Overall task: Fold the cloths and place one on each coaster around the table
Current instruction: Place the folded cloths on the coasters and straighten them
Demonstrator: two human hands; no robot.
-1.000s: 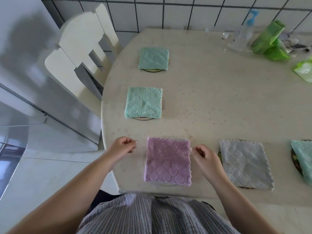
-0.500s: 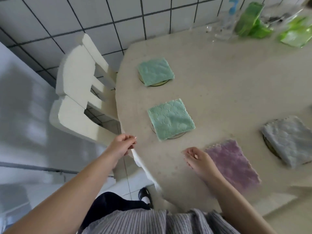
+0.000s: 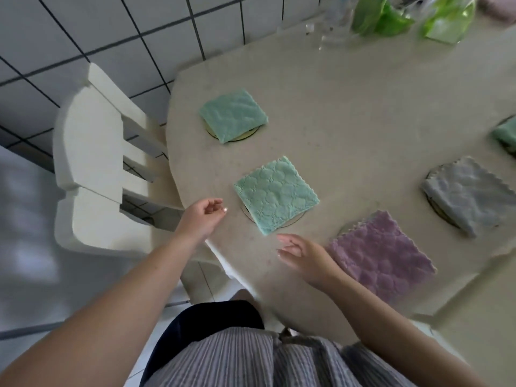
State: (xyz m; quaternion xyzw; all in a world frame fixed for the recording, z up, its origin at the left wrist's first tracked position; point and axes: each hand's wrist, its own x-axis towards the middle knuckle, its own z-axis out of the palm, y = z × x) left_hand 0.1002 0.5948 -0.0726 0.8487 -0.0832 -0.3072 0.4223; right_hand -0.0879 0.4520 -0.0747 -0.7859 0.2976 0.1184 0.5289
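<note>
Beige table (image 3: 349,93) was seen from the head view, against a white tiled wall (image 3: 111,32), with a white chair (image 3: 92,163) pushed in at its left edge. Nearest teal cloth (image 3: 276,195) was taken as landmark; it was laid folded on a coaster (image 3: 290,223) whose rim was seen below it. Beyond it, a second teal cloth (image 3: 233,115) was laid on another coaster (image 3: 243,136). Right and nearer, a purple cloth (image 3: 382,254) was laid folded; further right, a grey cloth (image 3: 469,195) on a coaster, and a third teal cloth (image 3: 505,134) was cut off at the frame edge. Left hand (image 3: 202,216) was held just left of the landmark, fingers loosely curled, nothing gripped. Right hand (image 3: 304,256) was held just below it, beside the purple cloth, fingers relaxed and apart, nothing held. Green packets (image 3: 382,15) were seen blurred at the far end.
</note>
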